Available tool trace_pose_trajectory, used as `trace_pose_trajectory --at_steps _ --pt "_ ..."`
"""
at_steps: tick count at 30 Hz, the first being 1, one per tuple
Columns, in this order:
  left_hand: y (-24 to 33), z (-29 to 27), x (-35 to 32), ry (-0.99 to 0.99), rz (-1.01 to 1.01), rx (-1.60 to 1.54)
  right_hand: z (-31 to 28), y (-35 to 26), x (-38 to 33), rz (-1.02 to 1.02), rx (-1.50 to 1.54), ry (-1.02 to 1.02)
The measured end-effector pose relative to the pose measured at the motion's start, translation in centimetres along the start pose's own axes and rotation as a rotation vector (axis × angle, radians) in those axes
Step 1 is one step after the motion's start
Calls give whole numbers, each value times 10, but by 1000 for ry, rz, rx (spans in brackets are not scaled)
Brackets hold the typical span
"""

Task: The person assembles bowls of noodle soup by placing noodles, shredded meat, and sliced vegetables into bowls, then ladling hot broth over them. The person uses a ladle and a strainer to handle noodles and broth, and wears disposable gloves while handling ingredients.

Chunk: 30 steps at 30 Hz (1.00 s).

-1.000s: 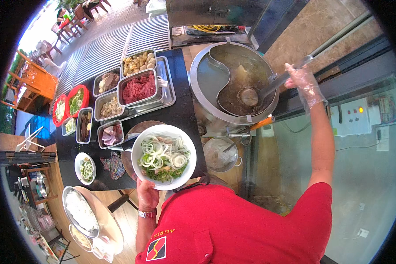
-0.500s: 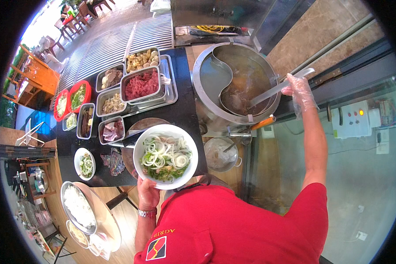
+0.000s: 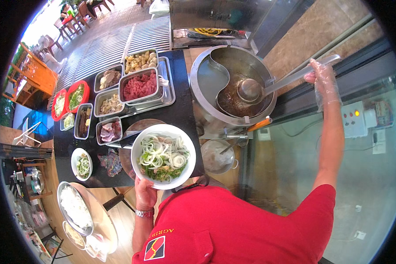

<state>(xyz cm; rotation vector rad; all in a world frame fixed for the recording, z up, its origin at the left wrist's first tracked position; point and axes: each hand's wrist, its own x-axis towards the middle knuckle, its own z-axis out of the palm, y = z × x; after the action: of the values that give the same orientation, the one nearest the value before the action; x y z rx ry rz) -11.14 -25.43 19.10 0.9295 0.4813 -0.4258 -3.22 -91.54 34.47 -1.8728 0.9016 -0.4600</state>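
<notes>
- Since half a second ago the right hand (image 3: 324,77) has moved outward and away from the body, bringing the ladle (image 3: 290,79) with it; the ladle's round head, sunk out of sight then, now shows at the surface of the broth (image 3: 232,100).
- The right hand wears a clear plastic glove, and its fingers are wrapped around the upper part of the ladle's handle.
- The ladle slants over the far right rim of the metal pot (image 3: 194,86), its head in the right-hand compartment.
- A curved divider (image 3: 229,72) splits the pot: brown, foamy broth on the right, a paler greyish liquid on the left.
- The left hand (image 3: 146,193), with a metal-banded wristwatch (image 3: 144,214), grips the near edge of the white bowl (image 3: 180,179).
- The white bowl is held in front of the body, near the worktop's edge, filled with sliced onion (image 3: 160,152) and chopped greens (image 3: 163,174).
- Behind the white bowl, a round chopping board (image 3: 127,169) partly shows on the black worktop (image 3: 180,110).
- Farther off are metal containers, one heaped with raw red meat (image 3: 139,86), and two red baskets.
- A smaller white dish (image 3: 77,153) of greens sits to the left, with a patterned cloth (image 3: 111,162) beside it.
</notes>
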Motion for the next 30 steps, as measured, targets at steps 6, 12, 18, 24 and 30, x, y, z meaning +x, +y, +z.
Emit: trace_pose_trajectory --at_steps 6,12,18,24,30 --pt "0 1 0 -30 -3 1 -29 -49 20 -112 -263 26" --pt "0 4 0 15 -8 9 -75 -88 37 -240 -303 46" --pt "3 3 1 45 2 13 -124 -122 50 -325 -336 150" --pt "6 1 3 17 -4 21 -122 -118 42 -312 -392 118" --pt "6 1 4 15 -11 8 -53 -63 23 -146 -270 85"
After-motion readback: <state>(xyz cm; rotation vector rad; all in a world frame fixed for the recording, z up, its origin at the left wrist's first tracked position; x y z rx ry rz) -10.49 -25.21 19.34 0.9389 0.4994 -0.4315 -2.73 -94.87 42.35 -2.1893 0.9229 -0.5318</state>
